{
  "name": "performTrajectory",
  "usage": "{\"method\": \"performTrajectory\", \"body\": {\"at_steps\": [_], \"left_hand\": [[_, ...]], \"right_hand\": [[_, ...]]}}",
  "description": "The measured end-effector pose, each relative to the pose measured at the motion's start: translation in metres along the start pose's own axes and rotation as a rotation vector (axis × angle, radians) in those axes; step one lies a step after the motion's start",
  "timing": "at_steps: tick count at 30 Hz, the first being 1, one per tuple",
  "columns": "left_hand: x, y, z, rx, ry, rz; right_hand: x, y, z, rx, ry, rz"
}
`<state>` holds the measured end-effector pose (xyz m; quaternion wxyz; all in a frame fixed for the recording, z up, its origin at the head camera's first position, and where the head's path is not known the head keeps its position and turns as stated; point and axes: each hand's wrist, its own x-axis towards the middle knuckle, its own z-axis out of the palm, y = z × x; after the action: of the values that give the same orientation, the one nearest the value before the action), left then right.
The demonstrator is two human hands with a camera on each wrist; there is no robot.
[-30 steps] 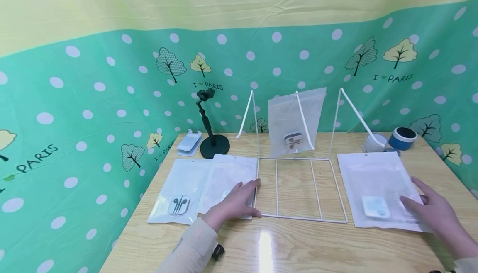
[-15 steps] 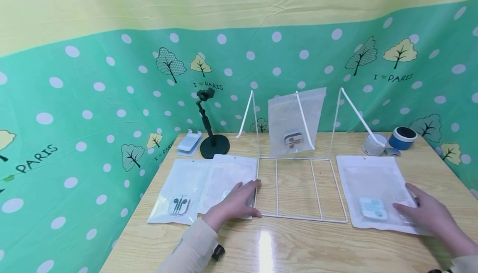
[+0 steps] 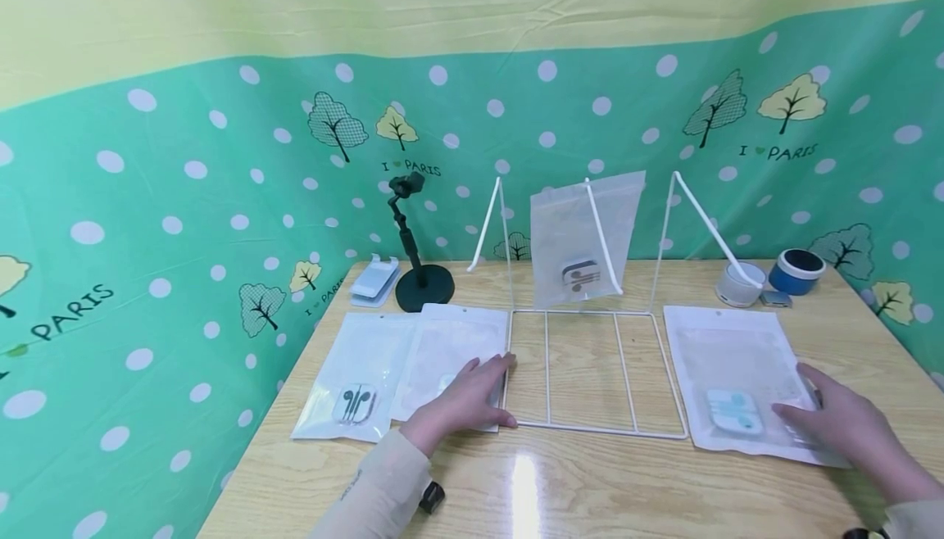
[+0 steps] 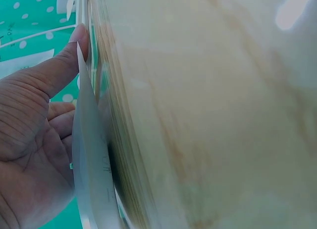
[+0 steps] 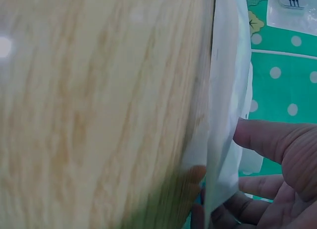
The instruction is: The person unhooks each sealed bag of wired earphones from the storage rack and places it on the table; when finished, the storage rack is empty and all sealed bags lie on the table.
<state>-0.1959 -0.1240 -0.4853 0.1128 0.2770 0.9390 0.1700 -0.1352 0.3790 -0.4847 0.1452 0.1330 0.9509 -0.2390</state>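
Observation:
In the head view my right hand [image 3: 841,420] pinches the right edge of a white zip bag [image 3: 737,359] holding a pale earphone case [image 3: 735,412]. In the right wrist view the thumb presses one face of the bag [image 5: 225,105], with fingertips showing past its other side. My left hand [image 3: 465,400] lies across a second zip bag [image 3: 457,334], its fingers and thumb at the left side of a white wire rack [image 3: 601,431]. The left wrist view shows its thumb [image 4: 62,65] extended. Another zip bag [image 3: 587,219] hangs on the rack's middle prong, with earphones visible inside.
One more zip bag [image 3: 354,359] lies at the left. Behind it stand a black stand [image 3: 424,287] and a light grey holder [image 3: 374,281]. A white cylinder [image 3: 738,287] and a blue jar [image 3: 796,273] are at the back right. Two bare prongs jut forward from the rack.
My right hand has drawn its zip bag slightly left and toward me, close to the rack's right side. The left hand has stayed in place.

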Motion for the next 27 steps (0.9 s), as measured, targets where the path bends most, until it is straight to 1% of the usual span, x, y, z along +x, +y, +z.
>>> {"method": "performTrajectory", "body": {"at_steps": [7, 9, 12, 14, 17, 21, 27], "left_hand": [[-0.001, 0.000, 0.000, 0.001, -0.005, -0.012], [-0.001, 0.000, 0.000, 0.002, -0.005, -0.010], [-0.001, -0.001, 0.000, 0.003, -0.007, -0.010], [-0.001, 0.000, -0.001, 0.001, -0.009, -0.011], [-0.001, 0.000, -0.001, 0.002, -0.014, -0.012], [-0.001, 0.000, -0.001, 0.006, -0.014, -0.011], [0.000, 0.001, -0.001, 0.004, -0.012, -0.018]], "right_hand": [[0.002, -0.004, -0.004, -0.061, 0.001, -0.002], [0.002, -0.007, -0.006, -0.082, 0.014, -0.013], [0.001, -0.013, -0.008, -0.103, 0.056, -0.042], [0.000, -0.018, -0.009, -0.110, 0.106, -0.090], [-0.002, -0.028, -0.011, -0.099, 0.205, -0.189], [-0.004, -0.046, -0.014, -0.025, 0.314, -0.315], [-0.012, -0.084, -0.023, 0.103, 0.375, -0.439]]}}
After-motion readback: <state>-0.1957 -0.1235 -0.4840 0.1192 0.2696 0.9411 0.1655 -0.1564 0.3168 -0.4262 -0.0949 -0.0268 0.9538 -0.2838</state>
